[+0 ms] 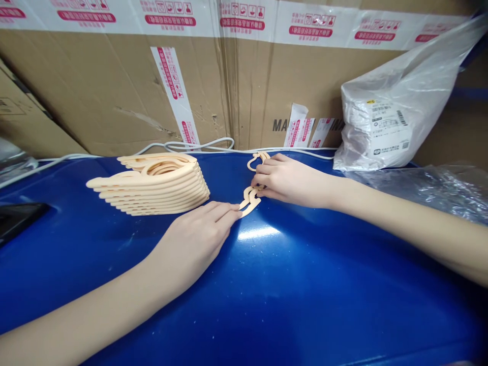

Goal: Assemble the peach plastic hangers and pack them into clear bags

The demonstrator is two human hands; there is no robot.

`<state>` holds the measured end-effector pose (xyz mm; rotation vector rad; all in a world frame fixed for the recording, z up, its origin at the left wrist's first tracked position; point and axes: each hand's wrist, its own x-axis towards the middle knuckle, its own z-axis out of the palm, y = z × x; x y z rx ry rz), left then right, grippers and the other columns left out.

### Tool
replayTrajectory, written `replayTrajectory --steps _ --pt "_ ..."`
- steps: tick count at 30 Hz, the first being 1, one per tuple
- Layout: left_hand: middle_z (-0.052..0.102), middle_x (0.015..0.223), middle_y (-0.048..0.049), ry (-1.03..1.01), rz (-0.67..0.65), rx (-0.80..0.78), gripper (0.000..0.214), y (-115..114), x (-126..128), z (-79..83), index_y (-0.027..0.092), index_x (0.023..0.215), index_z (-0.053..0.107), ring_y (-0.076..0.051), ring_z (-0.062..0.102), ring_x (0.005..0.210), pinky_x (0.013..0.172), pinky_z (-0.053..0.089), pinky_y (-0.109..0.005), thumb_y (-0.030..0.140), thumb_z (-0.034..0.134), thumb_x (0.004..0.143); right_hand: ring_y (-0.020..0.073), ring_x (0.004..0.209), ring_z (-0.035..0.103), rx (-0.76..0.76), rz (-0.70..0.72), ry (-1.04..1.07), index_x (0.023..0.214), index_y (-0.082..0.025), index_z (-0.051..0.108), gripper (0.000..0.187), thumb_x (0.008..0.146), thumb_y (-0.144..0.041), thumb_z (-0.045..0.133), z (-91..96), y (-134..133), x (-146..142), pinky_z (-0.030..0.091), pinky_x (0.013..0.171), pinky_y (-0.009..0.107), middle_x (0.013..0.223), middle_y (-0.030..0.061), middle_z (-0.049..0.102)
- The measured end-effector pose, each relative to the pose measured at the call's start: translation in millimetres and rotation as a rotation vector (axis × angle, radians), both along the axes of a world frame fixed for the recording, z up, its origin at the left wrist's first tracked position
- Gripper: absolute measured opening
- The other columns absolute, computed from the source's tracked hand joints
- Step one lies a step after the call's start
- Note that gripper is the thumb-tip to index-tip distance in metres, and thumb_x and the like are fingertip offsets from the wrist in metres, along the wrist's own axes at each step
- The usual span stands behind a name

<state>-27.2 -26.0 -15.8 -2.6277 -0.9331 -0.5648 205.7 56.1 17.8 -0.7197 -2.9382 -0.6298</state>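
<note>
A beige plastic hanger (pixel 249 202) lies low over the blue table, its curved parts showing between my two hands. My left hand (pixel 202 231) is closed, with the fingertips pinching the near end of it. My right hand (pixel 292 179) bends over its middle, fingers curled around it and hiding much of its shape. Beyond the right fingers another looped beige part (pixel 259 160) sticks out; whether it belongs to the same hanger I cannot tell. Left of my hands stands a neat stack of beige hangers (pixel 152 185), several layers high.
Large taped cardboard boxes (pixel 125 91) wall off the back of the blue table (pixel 274 295). A white cable (pixel 206 146) runs along their foot. At right stand a labelled white plastic bag (pixel 392 107) and crumpled clear film (pixel 430 190). A black object (pixel 23 218) lies at left.
</note>
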Motion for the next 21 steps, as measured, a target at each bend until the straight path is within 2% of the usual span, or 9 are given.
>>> replayTrajectory --steps 7,11,14,18,21 --pt "0.073 0.113 -0.0128 0.084 -0.03 0.042 0.041 -0.1 -0.7 6.1 0.01 0.118 0.067 -0.026 0.07 0.094 0.08 0.06 -0.041 0.009 0.03 0.098 0.0276 0.106 0.061 -0.103 0.001 0.055 0.111 -0.013 0.068 0.03 0.102 -0.027 0.043 0.6 -6.8 5.7 0.038 0.092 0.041 0.103 0.012 0.07" --pt "0.072 0.114 -0.0125 0.09 -0.042 0.028 0.037 2.7 -3.3 4.7 0.01 0.118 0.067 -0.026 0.07 0.095 0.082 0.06 -0.041 0.015 0.035 0.099 0.0254 0.103 0.063 -0.241 0.01 0.08 0.111 -0.014 0.067 0.028 0.101 -0.03 0.046 2.0 -3.8 5.9 0.038 0.095 0.04 0.102 0.011 0.07" --pt "0.071 0.116 -0.0127 0.059 -0.032 0.008 0.035 3.7 -4.3 2.5 0.011 0.116 0.068 -0.027 0.069 0.097 0.086 0.059 -0.044 0.019 0.038 0.099 0.0221 0.093 0.064 -0.382 -0.016 0.107 0.106 -0.015 0.066 0.023 0.098 -0.032 0.052 5.5 -1.9 6.5 0.041 0.087 0.036 0.095 0.0085 0.07" --pt "0.069 0.12 -0.0163 0.034 0.006 0.003 0.034 2.8 -4.4 1.4 0.01 0.114 0.068 -0.03 0.068 0.105 0.089 0.058 -0.047 0.02 0.04 0.099 0.0161 0.071 0.058 -0.543 -0.082 0.163 0.099 -0.016 0.065 0.019 0.095 -0.033 0.058 9.2 -1.1 7.0 0.039 0.068 0.029 0.077 0.0022 0.066" --pt "0.071 0.117 -0.0155 0.044 0.002 0.008 0.036 2.3 -4.2 2.4 0.009 0.112 0.068 -0.03 0.068 0.109 0.092 0.057 -0.048 0.021 0.037 0.1 0.0143 0.067 0.054 -0.651 -0.134 0.23 0.098 -0.017 0.064 0.02 0.093 -0.035 0.059 9.1 -1.2 7.0 0.037 0.061 0.027 0.077 0.0015 0.064"
